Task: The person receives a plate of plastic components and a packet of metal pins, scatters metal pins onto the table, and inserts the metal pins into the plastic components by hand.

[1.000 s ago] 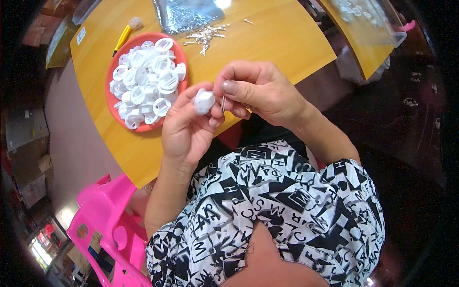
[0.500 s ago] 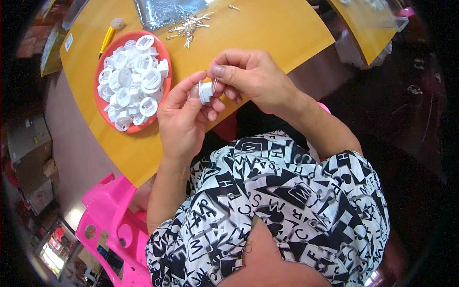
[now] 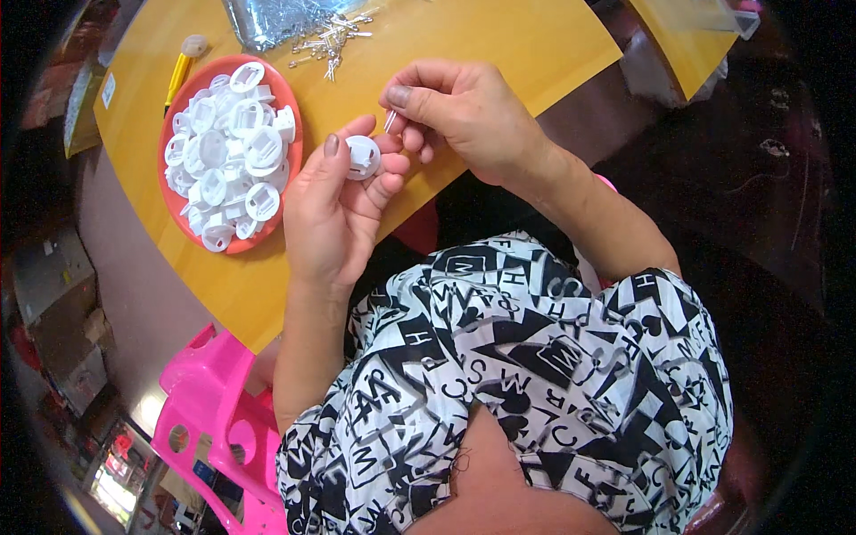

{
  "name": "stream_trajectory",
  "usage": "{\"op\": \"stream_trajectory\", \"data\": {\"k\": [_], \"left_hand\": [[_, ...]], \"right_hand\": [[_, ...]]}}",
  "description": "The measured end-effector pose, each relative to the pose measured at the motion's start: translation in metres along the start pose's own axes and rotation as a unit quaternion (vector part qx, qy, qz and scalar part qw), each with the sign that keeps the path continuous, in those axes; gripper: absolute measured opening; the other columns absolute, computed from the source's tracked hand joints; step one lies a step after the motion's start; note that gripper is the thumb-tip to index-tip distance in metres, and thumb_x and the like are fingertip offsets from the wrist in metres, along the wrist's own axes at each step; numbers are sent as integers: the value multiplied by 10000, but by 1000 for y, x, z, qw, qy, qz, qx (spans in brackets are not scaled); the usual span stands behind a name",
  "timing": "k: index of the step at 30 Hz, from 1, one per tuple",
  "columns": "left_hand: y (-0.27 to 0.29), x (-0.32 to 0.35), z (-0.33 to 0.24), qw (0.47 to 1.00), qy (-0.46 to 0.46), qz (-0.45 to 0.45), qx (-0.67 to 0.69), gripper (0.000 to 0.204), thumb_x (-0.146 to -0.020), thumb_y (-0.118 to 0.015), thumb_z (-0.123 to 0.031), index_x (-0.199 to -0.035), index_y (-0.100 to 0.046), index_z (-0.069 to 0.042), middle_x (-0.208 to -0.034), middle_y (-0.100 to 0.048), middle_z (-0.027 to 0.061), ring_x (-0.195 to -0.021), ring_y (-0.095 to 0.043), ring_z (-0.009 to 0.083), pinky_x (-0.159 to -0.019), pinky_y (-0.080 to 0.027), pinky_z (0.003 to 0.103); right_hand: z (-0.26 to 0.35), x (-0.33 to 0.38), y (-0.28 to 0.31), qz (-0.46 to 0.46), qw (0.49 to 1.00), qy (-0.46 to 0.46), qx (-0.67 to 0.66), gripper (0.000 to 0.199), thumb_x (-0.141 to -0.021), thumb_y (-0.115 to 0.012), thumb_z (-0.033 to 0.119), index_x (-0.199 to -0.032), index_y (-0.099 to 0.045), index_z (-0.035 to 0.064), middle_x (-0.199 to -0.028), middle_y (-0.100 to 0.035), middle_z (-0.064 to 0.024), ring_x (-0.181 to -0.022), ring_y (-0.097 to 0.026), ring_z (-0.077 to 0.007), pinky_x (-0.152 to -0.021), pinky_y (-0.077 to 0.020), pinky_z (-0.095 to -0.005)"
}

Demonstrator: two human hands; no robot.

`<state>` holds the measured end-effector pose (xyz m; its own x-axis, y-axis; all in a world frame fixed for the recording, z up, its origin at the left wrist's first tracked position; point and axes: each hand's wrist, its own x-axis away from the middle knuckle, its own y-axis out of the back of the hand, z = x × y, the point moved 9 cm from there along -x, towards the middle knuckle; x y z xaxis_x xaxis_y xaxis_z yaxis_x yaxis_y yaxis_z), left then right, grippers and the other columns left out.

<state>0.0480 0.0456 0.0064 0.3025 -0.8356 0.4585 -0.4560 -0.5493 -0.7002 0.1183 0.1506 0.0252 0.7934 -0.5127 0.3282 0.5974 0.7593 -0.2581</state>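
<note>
My left hand holds a white round plastic piece on its curled fingers, with the flat slotted face turned up. The thumb stands up beside the piece. Close by on the right, my right hand pinches a small part with two thin metal legs between thumb and forefinger; its upper end is hidden by the fingertips. The legs point down toward the plastic piece but stay apart from it. Many similar white pieces are heaped in a red oval tray left of my left hand.
Beyond my hands, a pile of small leaded parts lies on the yellow table beside a clear plastic bag of them. A yellow-handled tool lies behind the tray. A pink plastic chair stands below left.
My left hand has turned the plastic piece from edge-on to face-up and lifted its thumb. The right hand has drawn slightly up and away with the leaded part. The view has shifted slightly.
</note>
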Motion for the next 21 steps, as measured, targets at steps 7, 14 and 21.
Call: {"op": "stream_trajectory", "data": {"k": [7, 14, 21], "left_hand": [[4, -2, 0, 996, 3, 83, 18, 365, -1014, -408, -232, -1230, -476, 54, -1048, -612, 222, -815, -653, 261, -632, -527, 280], [-2, -3, -6, 999, 6, 48, 0, 383, -986, -423, -104, -1333, -406, 58, -1201, -550, 234, -935, -642, 297, -753, -553, 326], [-3, -3, 0, 989, -42, 139, -35, 408, -944, -487, -20, -1337, -400, 47, -1236, -543, 216, -987, -628, 287, -808, -549, 339]], "right_hand": [[0, 3, 1, -12, 1000, -10, 8, 176, -931, -575, 176, -945, -643, 15, -742, -598, 6, -585, -491, -30, -511, -398, -170], [-2, 3, 7, -10, 1000, -5, -2, 172, -931, -576, 164, -992, -634, 14, -756, -600, 10, -600, -501, -29, -519, -405, -166], [6, 7, 2, -9, 998, 15, -68, 133, -900, -556, 57, -956, -629, -39, -772, -652, -56, -609, -597, -80, -525, -488, -203]]}}
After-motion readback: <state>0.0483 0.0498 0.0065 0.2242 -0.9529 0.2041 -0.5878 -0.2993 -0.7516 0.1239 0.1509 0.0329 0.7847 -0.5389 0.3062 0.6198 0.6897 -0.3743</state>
